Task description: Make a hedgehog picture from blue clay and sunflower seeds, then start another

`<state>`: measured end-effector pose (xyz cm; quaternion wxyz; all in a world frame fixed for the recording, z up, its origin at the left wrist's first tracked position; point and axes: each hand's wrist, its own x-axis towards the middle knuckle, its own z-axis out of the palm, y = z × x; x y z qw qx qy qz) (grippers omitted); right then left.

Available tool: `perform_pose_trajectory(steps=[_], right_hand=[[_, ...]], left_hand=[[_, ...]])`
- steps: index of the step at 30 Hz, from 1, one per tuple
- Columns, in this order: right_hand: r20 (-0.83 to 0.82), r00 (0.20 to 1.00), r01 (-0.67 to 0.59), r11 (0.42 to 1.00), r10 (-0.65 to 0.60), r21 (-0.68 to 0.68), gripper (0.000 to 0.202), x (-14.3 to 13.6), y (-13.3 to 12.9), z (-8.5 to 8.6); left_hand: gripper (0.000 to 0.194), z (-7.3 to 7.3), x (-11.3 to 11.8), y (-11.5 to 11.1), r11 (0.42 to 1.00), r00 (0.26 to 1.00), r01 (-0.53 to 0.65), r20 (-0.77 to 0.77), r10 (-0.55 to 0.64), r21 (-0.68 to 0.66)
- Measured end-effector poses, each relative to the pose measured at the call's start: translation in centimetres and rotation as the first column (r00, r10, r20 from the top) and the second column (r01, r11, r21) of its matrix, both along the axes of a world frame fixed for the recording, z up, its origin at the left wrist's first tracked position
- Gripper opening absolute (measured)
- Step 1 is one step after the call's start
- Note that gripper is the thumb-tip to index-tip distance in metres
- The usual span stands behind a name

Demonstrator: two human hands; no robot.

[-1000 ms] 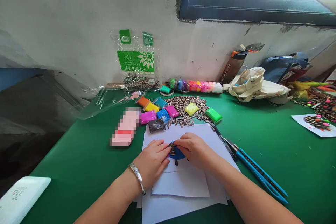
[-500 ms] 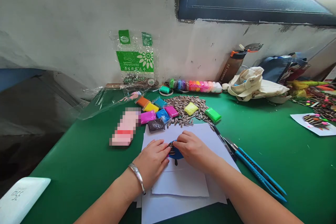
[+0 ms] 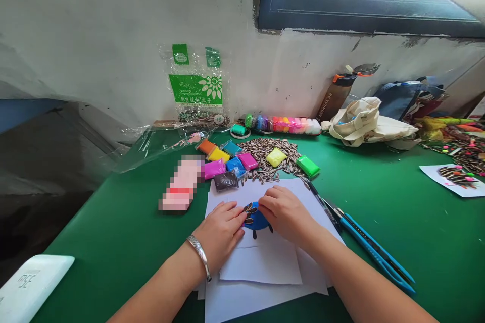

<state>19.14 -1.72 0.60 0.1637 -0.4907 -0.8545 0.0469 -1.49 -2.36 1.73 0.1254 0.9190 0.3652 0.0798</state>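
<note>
Had a flat, blue, clay-like patch between both hands, with dark striped seeds on its left part. Laid the left hand at the patch's left edge, with fingers spread a little. Bent the right hand over the patch's right side, just as near, with fingertips close together; could not tell whether pinching anything. Could not tell the patch's longest way, with both ends covered. Had white paper sheets under the patch, a smooth green table below, and a grey wall far behind the patch.
</note>
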Motion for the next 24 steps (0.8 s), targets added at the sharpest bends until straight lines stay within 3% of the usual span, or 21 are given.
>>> perform_pose_trajectory(steps=[18,21,24], right_hand=[[0.036,0.997,-0.064,0.998,0.063,0.025,0.021,-0.7,0.3,-0.8],[-0.035,0.999,0.027,0.999,-0.026,0.017,0.022,0.7,1.2,-0.9],[-0.135,0.954,0.279,0.958,-0.267,0.073,0.022,3.0,2.6,-1.5]], left_hand=[[0.032,-0.6,-0.1,0.0,0.999,0.999,0.01,0.033,-0.012,0.049],[0.033,-0.8,-0.2,0.0,0.998,0.999,0.011,0.051,-0.014,0.054],[0.036,-0.8,-0.2,0.0,0.999,0.998,0.012,0.064,-0.016,0.052]])
